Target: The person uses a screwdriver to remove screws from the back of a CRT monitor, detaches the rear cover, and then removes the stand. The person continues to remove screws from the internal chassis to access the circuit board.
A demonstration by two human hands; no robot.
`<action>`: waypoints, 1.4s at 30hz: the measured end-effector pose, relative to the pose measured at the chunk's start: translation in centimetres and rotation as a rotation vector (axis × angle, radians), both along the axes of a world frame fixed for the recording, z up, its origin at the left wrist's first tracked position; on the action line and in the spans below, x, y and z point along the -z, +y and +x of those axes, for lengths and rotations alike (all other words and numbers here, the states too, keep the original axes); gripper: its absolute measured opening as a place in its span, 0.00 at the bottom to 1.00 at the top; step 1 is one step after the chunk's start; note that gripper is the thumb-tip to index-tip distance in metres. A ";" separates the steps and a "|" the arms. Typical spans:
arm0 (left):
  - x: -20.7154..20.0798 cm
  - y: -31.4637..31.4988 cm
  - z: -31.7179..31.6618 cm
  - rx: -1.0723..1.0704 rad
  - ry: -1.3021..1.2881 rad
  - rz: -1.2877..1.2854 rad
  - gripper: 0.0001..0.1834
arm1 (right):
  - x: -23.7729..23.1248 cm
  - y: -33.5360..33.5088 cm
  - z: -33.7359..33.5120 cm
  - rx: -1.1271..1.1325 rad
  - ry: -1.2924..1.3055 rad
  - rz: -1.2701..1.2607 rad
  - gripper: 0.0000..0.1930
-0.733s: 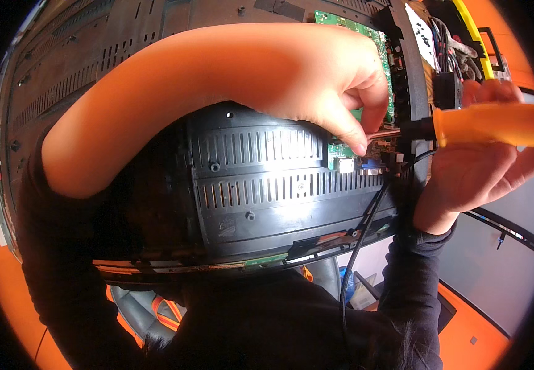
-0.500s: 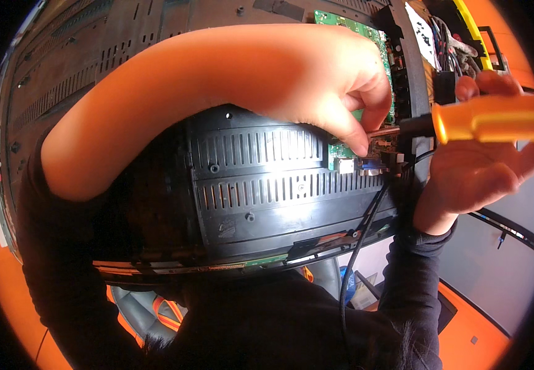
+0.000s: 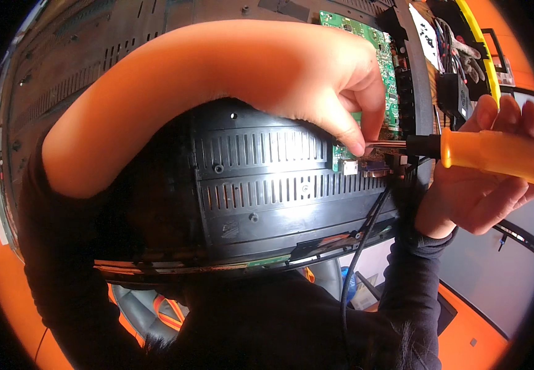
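Note:
A screwdriver (image 3: 492,151) with a chunky orange-yellow handle and a black collar lies level over the right edge of a black vented panel (image 3: 267,228). My right hand (image 3: 483,197) holds the handle loosely, palm up, fingertips above it and thumb below. From the left my bare forearm arches over the panel, and my left hand (image 3: 347,92) pinches thumb and finger at the front end of the metal shaft. Beneath those fingers is a green circuit board (image 3: 392,102) with metal connectors on its lower edge, one of them a blue port (image 3: 375,166). The shaft's tip is hidden by my fingers.
A black cable (image 3: 359,240) runs from the board's corner down past my right sleeve. Beyond the panel's right side lie a black adapter (image 3: 454,95), bundled wires and a yellow-edged case (image 3: 480,43). A grey chair (image 3: 146,317) shows below.
My right hand and the screwdriver handle have moved down, and the shaft now lies more level. My left hand keeps its pinch; the view has shifted slightly.

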State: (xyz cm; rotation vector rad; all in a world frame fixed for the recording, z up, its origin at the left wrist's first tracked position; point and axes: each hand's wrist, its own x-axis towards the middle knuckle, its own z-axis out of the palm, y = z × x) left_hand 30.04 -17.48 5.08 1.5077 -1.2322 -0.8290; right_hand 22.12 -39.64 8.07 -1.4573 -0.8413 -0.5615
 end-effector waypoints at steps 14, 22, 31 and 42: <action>0.6 -0.6 -0.3 -0.015 -0.270 -0.142 0.10 | 0.2 -1.7 0.6 0.032 -0.018 -0.102 0.35; 0.8 -0.5 -0.1 0.002 -0.265 -0.051 0.10 | 1.1 -0.4 0.8 0.076 0.057 0.029 0.22; 0.6 0.0 0.1 -0.018 -0.434 -0.001 0.11 | 0.8 -0.3 1.0 0.025 0.083 -0.080 0.20; 0.3 -0.2 -0.1 0.032 -0.449 0.015 0.05 | -0.1 -0.9 2.0 0.374 0.112 0.206 0.21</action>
